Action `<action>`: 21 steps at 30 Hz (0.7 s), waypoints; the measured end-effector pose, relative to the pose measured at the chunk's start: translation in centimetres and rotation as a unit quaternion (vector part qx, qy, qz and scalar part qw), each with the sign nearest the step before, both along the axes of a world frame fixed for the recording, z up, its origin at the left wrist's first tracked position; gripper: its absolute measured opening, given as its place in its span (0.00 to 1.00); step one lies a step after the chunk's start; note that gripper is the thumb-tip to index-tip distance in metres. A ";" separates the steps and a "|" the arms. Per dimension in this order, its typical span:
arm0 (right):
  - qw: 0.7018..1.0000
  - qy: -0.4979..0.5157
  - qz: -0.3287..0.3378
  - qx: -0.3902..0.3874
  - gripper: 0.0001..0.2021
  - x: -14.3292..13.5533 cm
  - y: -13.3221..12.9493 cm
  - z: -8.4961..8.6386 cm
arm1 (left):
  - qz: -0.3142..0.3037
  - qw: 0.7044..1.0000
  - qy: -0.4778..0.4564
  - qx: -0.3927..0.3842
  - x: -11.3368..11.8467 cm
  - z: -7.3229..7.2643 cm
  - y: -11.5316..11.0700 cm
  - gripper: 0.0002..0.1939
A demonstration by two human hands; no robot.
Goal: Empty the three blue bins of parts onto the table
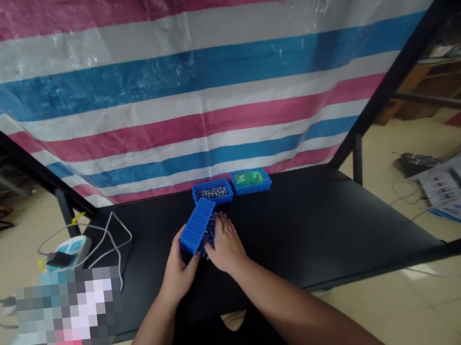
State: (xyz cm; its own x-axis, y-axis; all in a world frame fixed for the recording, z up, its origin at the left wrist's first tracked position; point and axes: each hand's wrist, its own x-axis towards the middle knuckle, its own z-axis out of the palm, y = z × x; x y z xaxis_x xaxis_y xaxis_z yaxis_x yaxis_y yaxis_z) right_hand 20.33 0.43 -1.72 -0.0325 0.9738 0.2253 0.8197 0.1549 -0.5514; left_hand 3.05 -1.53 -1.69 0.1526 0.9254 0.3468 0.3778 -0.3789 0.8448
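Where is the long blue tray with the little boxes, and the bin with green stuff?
long blue tray (197, 225), head view, on its divided top.
bin with green stuff (251, 180), head view, on the green contents.

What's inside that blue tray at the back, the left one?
The left blue tray holds a heap of small silvery-grey pieces, too small to identify. Whatever lies beneath the heap is covered. The right blue tray beside it holds something green.

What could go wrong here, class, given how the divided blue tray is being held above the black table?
The divided tray looks tilted in the left hand, so any contents might slide out. Small blue parts under the right hand could scatter across the black table. An elbow swing might knock the tray of screws.
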 end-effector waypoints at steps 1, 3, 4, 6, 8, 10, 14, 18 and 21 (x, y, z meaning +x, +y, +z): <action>1.000 -0.002 -0.005 0.000 0.38 0.0 0.0 0.0 | 0.000 1.000 -0.012 -0.006 0.0 0.0 0.0 0.38; 1.000 -0.007 -0.013 -0.002 0.38 0.0 0.0 0.1 | -0.004 0.999 -0.045 -0.019 -0.1 -0.1 0.1 0.38; 1.000 -0.009 -0.015 -0.003 0.38 0.0 0.0 0.1 | -0.007 0.998 -0.063 -0.025 -0.2 -0.2 0.2 0.38; 1.000 -0.012 -0.015 -0.008 0.38 0.0 -0.1 0.1 | -0.011 0.994 -0.100 -0.038 -0.4 -0.4 0.3 0.38; 1.000 -0.015 -0.015 -0.013 0.38 0.0 0.0 0.1 | -0.010 0.991 -0.128 -0.047 -0.5 -0.6 0.4 0.38; 1.000 -0.017 -0.017 -0.016 0.38 0.0 0.2 0.1 | -0.001 0.988 -0.145 -0.056 -0.5 -0.5 0.5 0.38; 1.000 -0.011 -0.020 -0.015 0.34 0.2 1.2 0.4 | 0.033 0.983 -0.167 -0.073 -0.3 -0.3 0.5 0.38; 1.000 -0.011 -0.002 -0.004 0.32 0.4 2.1 0.7 | 0.052 0.978 -0.189 -0.073 -0.4 -0.6 0.6 0.38; 1.000 -0.019 0.010 -0.008 0.34 0.5 2.2 0.6 | 0.073 0.975 -0.198 -0.066 -0.5 -1.3 0.8 0.38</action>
